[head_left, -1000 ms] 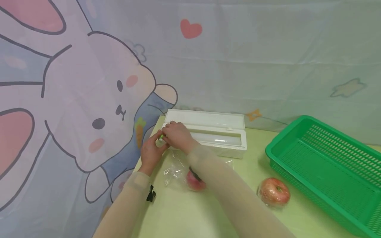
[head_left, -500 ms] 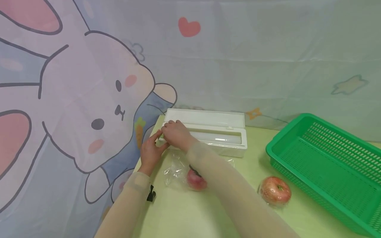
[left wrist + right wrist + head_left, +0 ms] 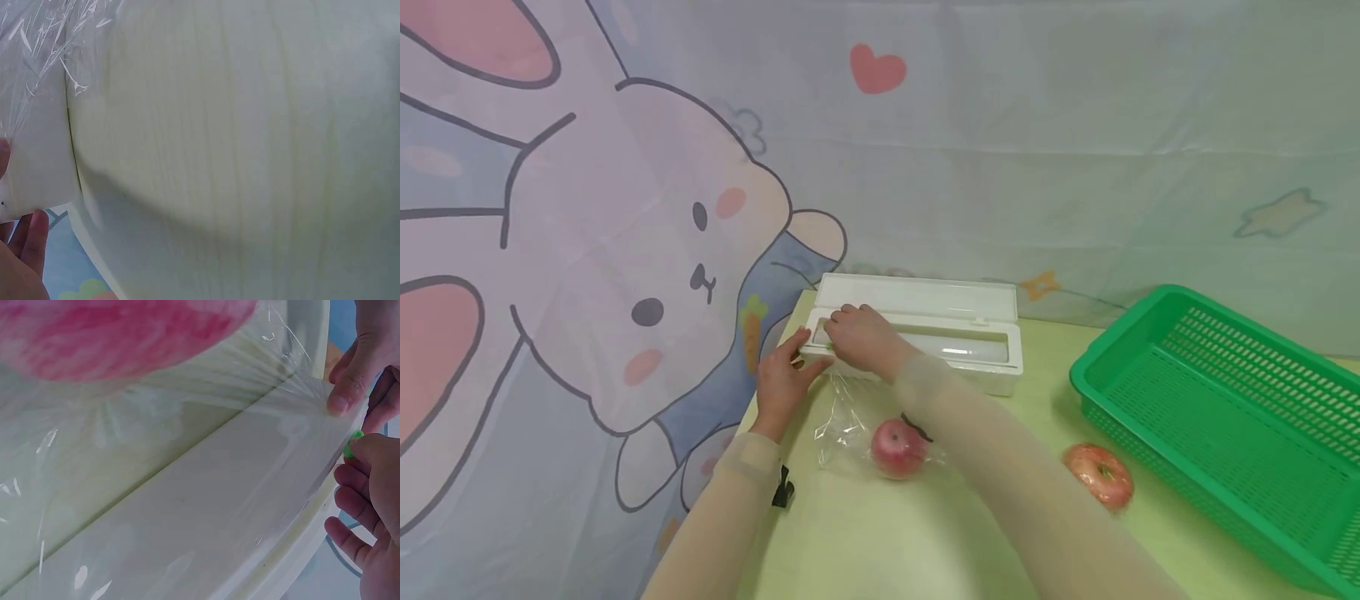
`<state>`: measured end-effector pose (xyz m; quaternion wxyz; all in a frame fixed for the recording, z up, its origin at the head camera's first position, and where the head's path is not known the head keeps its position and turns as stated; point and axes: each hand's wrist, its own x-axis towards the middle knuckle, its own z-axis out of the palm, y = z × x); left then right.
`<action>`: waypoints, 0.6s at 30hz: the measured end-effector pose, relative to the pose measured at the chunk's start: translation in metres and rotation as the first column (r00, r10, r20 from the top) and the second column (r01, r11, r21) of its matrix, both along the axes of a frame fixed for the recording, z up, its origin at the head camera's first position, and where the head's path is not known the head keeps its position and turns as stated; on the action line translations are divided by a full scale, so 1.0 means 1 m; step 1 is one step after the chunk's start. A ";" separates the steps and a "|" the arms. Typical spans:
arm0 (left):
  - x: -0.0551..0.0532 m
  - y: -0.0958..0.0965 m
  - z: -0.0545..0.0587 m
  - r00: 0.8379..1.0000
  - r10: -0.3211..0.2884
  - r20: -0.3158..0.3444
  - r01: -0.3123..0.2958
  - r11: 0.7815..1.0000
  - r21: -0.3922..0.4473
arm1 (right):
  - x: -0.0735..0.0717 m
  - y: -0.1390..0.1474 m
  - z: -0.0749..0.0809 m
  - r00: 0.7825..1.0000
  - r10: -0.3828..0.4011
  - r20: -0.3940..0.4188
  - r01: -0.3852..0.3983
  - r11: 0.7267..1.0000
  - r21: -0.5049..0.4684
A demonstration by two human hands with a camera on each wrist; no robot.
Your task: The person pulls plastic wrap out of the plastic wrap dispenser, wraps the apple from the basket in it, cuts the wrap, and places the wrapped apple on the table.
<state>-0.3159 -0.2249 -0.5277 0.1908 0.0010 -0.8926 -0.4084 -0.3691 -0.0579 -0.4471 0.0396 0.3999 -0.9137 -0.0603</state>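
A white cling film box point(image 3: 985, 382) stands with its lid up, a roll of film point(image 3: 962, 347) inside. My left hand point(image 3: 781, 387) grips its left end, thumb on the front and fingers behind. My right hand point(image 3: 868, 342) pinches a small green slide cutter point(image 3: 352, 446) at the box's front edge, just right of the left hand. Clear cling film point(image 3: 844, 425) runs from that edge down onto the table. On the film sits a pinkish-red apple point(image 3: 897, 450), partly seen at the top of the right wrist view.
A film-wrapped apple point(image 3: 1101, 477) lies to the right, half behind the right forearm. Beyond it is a green plastic basket point(image 3: 1077, 382). A black clip-like object point(image 3: 783, 487) is beside the left sleeve at the table's left edge. A printed cloth point(image 3: 1112, 125) hangs behind the table.
My right hand has slid a short way right along the box's front edge with the green cutter. The right forearm has shifted right, baring more of the near apple. The left hand stays put.
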 end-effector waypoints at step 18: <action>0.000 -0.001 -0.002 0.999 -0.010 0.051 0.005 0.997 0.082 | 0.004 0.043 0.008 0.998 0.063 0.004 -0.063 0.998 0.022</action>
